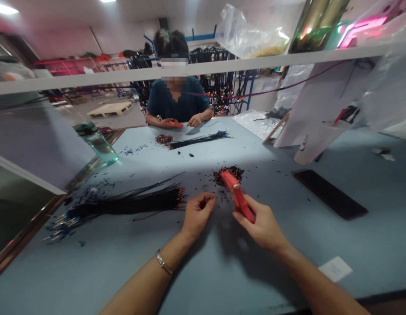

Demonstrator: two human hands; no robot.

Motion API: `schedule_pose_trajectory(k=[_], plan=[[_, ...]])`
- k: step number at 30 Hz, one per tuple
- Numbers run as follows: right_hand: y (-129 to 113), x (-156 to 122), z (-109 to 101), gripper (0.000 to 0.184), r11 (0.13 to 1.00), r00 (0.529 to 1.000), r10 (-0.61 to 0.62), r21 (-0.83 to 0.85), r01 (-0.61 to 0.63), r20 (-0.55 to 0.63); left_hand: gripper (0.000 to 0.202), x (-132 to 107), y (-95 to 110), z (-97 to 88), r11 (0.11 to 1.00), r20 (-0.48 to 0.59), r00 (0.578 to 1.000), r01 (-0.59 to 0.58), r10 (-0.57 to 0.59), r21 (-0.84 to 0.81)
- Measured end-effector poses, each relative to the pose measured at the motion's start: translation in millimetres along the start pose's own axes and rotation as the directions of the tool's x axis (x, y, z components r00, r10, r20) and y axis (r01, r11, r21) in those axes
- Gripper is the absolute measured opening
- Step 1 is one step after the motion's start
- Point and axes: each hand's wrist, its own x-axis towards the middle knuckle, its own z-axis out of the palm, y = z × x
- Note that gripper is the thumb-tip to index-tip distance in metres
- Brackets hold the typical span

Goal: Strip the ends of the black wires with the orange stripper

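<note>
Right hand [264, 223] clamped on red tool [244, 205], tool head overlapping far scrap pile [239, 173] in view. Left hand [197, 215] just left, thumb and fingers pinched together, can't tell on what. Black wire bundle [140, 202] farther left on desk [131, 271]. Best: steady the pinch, fingertips clear of tool head, squeeze squarely.

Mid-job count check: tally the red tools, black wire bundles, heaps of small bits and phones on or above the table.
Red tools: 2 (near tool, far tool)
Black wire bundles: 2 (near bundle, far bundle)
Heaps of bits: 2 (near heap, far heap)
Phone: 1
Total: 7
</note>
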Motion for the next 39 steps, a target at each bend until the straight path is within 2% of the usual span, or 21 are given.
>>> schedule_pose_trajectory(k=[1, 2, 4, 5, 7, 9, 10, 13, 16, 19, 22, 25, 27, 29, 32, 36, 38, 39], plan=[[-1, 1, -2, 0.019, 0.984, 0.997, 0.066, 0.163, -0.073, 0.049, 0.020, 0, 0, -0.5, 0.999, -0.013, 1.000, -0.021, 0.021, 0.038], [-2, 1, -4, 0.021, 0.930, 0.986, 0.123, 0.334, -0.156, 0.116, 0.019, 1, -1, -0.9, 0.997, -0.022, 0.999, -0.035, 0.037, 0.070], [-1, 3, -6, 0.027, 0.721, 0.944, 0.193, 0.613, -0.321, 0.268, 0.017, 2, -3, -1.5, 0.993, -0.030, 0.999, -0.037, 0.041, 0.112], [0, 3, -7, 0.030, 0.606, 0.919, 0.211, 0.693, -0.390, 0.333, 0.018, 2, -5, -1.7, 0.992, -0.030, 0.999, -0.033, 0.037, 0.123], [2, 5, -7, 0.031, 0.430, 0.876, 0.246, 0.763, -0.483, 0.416, 0.019, 3, -6, -1.9, 0.991, -0.027, 0.999, -0.026, 0.030, 0.134], [4, 6, -8, 0.033, 0.335, 0.852, 0.289, 0.788, -0.517, 0.436, 0.020, 4, -7, -2.1, 0.990, -0.022, 0.999, -0.022, 0.026, 0.142], [4, 7, -9, 0.034, 0.316, 0.850, 0.303, 0.796, -0.517, 0.432, 0.020, 4, -8, -2.2, 0.989, -0.021, 1.000, -0.019, 0.023, 0.147], [3, 8, -20, 0.038, 0.363, 0.882, 0.293, 0.811, -0.459, 0.368, 0.018, 4, -8, -2.2, 0.988, -0.018, 1.000, 0.002, 0.001, 0.157], [2, 9, -34, 0.037, 0.470, 0.933, 0.269, 0.812, -0.345, 0.241, 0.016, 4, -8, -2.0, 0.984, -0.016, 1.000, 0.000, 0.003, 0.177], [4, 9, -41, 0.033, 0.603, 0.963, 0.253, 0.765, -0.228, 0.088, 0.015, 3, -9, -2.2, 0.969, -0.082, 0.993, -0.063, 0.085, 0.237], [8, 11, -38, 0.036, 0.770, 0.972, 0.236, 0.609, -0.190, 0.006, 0.015, 1, -8, -3.4, 0.945, -0.211, 0.958, -0.124, 0.193, 0.302], [12, 15, -32, 0.029, 0.912, 0.983, 0.178, 0.368, -0.182, 0.043, 0.015, 1, -7, -5.4, 0.933, -0.308, 0.918, -0.142, 0.249, 0.331], [11, 15, -30, 0.021, 0.984, 0.990, 0.117, 0.124, -0.126, 0.080, 0.016, 2, -8, -6.8, 0.934, -0.347, 0.900, -0.147, 0.263, 0.326], [9, 14, -28, 0.024, 0.992, 0.993, 0.025, -0.128, -0.010, 0.118, 0.016, 3, -9, -8.3, 0.940, -0.377, 0.889, -0.141, 0.258, 0.312], [3, 8, -28, 0.044, 0.908, 0.965, -0.114, -0.369, 0.198, 0.236, 0.017, 5, -12, -10.8, 0.949, -0.417, 0.876, -0.127, 0.244, 0.288], [1, 0, -30, 0.051, 0.796, 0.882, -0.141, -0.479, 0.371, 0.449, 0.018, 8, -13, -13.5, 0.953, -0.454, 0.859, -0.114, 0.237, 0.281], [4, -1, -32, 0.051, 0.767, 0.872, -0.131, -0.509, 0.391, 0.472, 0.018, 9, -14, -14.1, 0.951, -0.456, 0.858, -0.110, 0.237, 0.287], [6, 0, -33, 0.048, 0.749, 0.885, -0.127, -0.542, 0.382, 0.448, 0.018, 9, -14, -14.2, 0.952, -0.453, 0.860, -0.110, 0.236, 0.287]])
